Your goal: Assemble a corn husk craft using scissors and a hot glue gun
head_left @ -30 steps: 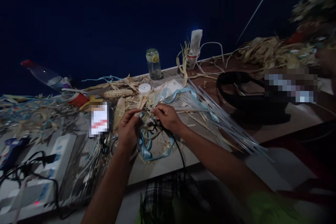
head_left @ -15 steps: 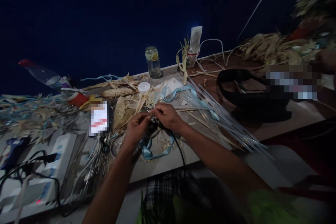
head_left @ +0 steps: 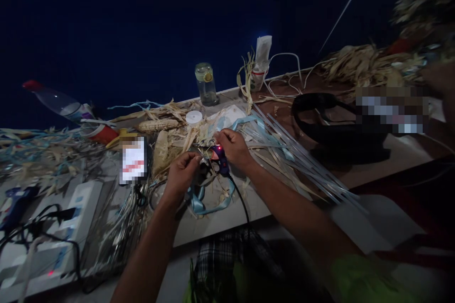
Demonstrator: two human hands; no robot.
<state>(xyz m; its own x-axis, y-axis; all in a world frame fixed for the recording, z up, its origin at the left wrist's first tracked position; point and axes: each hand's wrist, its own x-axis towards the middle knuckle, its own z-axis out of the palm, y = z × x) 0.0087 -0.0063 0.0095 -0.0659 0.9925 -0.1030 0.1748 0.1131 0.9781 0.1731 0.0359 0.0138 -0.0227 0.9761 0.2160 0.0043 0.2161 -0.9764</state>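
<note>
My left hand [head_left: 182,169] is closed in a pinch over the middle of the table, with thin pale strands at its fingertips. Too small to name is whatever it holds. A short gap away, my right hand [head_left: 235,149] also has thumb and finger pressed together; what lies between them cannot be made out. Just under and between the hands lies a dark blue glue gun [head_left: 222,160] with a small red light and a black cord. A light blue ribbon [head_left: 213,208] curls below it on the table.
A dried corn cob [head_left: 158,126], a white lid [head_left: 194,117] and a glass jar [head_left: 206,86] are farther back. Clear plastic sticks [head_left: 305,158] lie to the right, before a black ring-shaped object [head_left: 320,128]. Leftward are a lit phone [head_left: 133,160], a bundle of wires [head_left: 124,225] and a power strip [head_left: 76,218].
My hands have come apart; the right has moved slightly up and right, the left barely. The glue gun and its red light now show between them.
</note>
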